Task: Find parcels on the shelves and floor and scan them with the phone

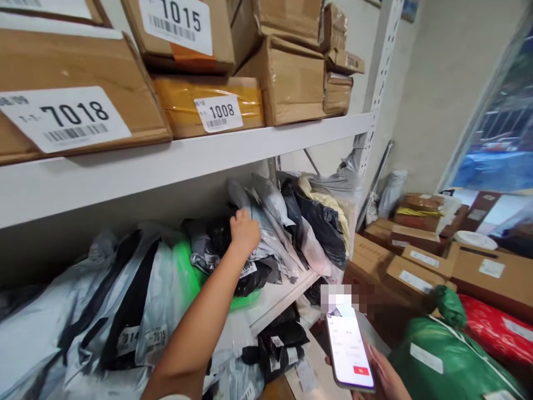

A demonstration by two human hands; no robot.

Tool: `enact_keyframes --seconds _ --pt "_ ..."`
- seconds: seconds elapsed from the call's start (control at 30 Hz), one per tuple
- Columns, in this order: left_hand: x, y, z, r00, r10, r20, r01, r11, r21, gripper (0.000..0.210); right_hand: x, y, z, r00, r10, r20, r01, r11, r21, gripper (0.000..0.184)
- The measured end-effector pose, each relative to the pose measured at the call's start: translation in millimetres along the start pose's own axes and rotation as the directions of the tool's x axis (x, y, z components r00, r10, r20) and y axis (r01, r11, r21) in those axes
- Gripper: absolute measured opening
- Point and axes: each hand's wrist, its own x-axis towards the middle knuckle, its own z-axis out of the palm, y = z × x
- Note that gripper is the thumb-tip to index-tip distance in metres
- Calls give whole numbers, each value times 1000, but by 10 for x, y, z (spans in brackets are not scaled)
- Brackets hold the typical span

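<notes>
Watching remotely, I see the left hand curled among parcels on the lower shelf, grip unclear; pulling could spill leaning neighbours. Right hand, beside that shelf, holds a phone.

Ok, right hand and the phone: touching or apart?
Touching. The head view shows the right hand gripping the phone, hand against one long edge, fingertips at the other.

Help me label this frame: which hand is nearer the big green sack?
Right hand, holding the phone just left of the sack; left hand is farther off, among shelved bags.
</notes>
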Motion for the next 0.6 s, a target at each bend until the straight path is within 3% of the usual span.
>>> enact_keyframes --seconds 0.13,0.2,0.33,0.5,0.6 --pt "177 118 -13 978 119 171 -132 989 68 37 176 -192 -72 982 18 190 -12 999 -32 83" --pt "293 188 24 968 70 242 -99 989 108 47 289 -322 -105 962 54 269 -47 998 -33 81" --pt "655 449 181 969 -49 241 12 988 152 66 525 -631 -138 901 117 418 -107 993 -47 81" --pt "1272 790 419 912 -90 401 118 992 -46 61 788 -1017 -244 811 177 558 -150 984 -95 95" --pt "1429 815 539 923 -71 377 129 983 -130 53 904 -1197 -410 794 190 577 -149 982 -117 98"
